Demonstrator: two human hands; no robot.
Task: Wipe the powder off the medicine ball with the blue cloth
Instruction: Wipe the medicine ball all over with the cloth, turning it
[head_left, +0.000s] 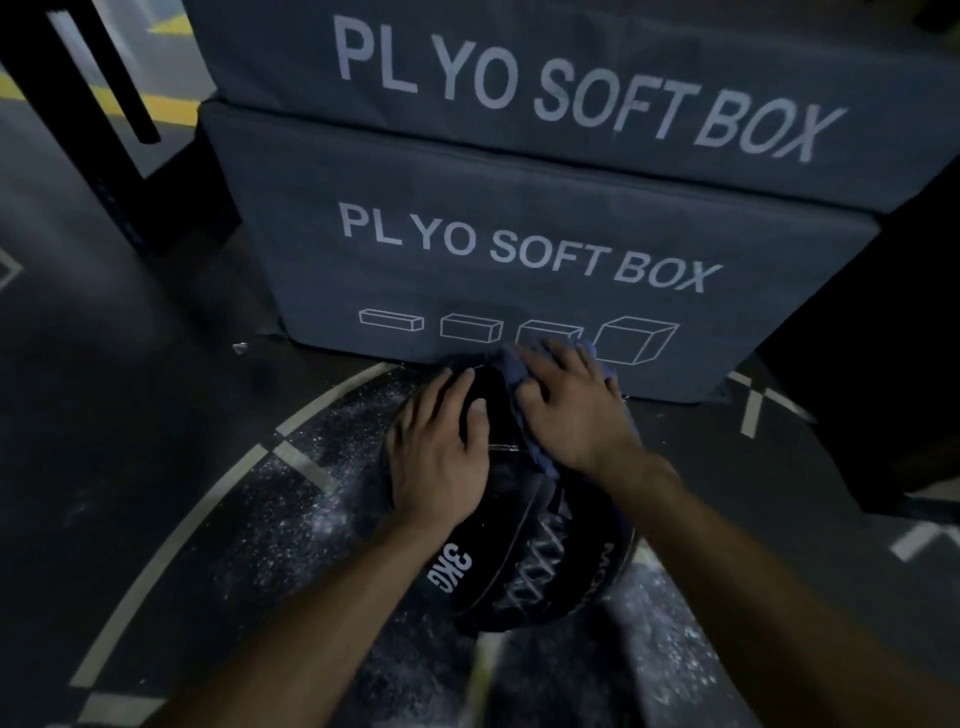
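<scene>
Black and rounded, the medicine ball (524, 566) sits on the dark floor (156, 415) directly under both our hands. White lettering on the part nearest us, below our left wrist, reads "3KG", and a white zigzag pattern runs beside it, below our right wrist; a further word along the right edge is too blurred to read. Our left hand (441, 457) lies flat on top of the ball, fingers straight and slightly spread. Our right hand (571, 410), just beside it, presses the blue cloth (524, 415) against the far upper side of the ball, its fingers bent over the bunched fabric. White powder (322, 499) is scattered over the floor to the left of our left hand and near our right forearm. Beyond our fingertips, two grey padded boxes (519, 208) are stacked, each printed "PLYO SOFT BOX"; the lower one also shows four outlined box drawings.
</scene>
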